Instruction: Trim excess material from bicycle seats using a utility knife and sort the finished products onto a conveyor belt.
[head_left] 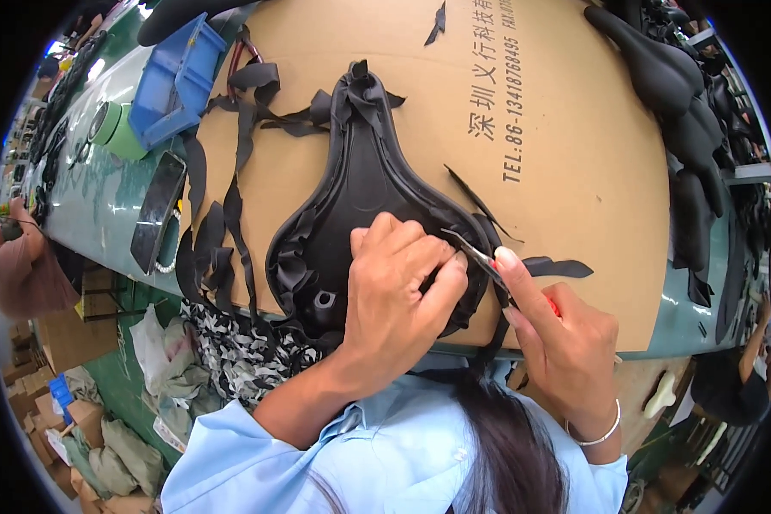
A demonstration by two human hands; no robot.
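A black bicycle saddle (pixel 373 167) lies underside up, its narrow nose pointing away from me and its cover edges folded inward in wrinkles. My left hand (pixel 403 274) rests closed on the wide rear part, fingers pinching the cover edge at the right. In my right hand (pixel 557 334) are scissors with red handles (pixel 480 257), their blades reaching to the right rim of the saddle beside my left fingertips. A dark strip of cover material (pixel 491 338) hangs down near the blades. My hand hides part of the saddle's rear.
Brown cardboard (pixel 591 248) covers the table under the saddle. Black offcut strips (pixel 240 154) lie at the left, near a phone (pixel 158 210), a blue bin (pixel 176 86) and a green tape roll (pixel 116 128). More black saddles (pixel 660 68) are piled at the right. Other people are at both sides.
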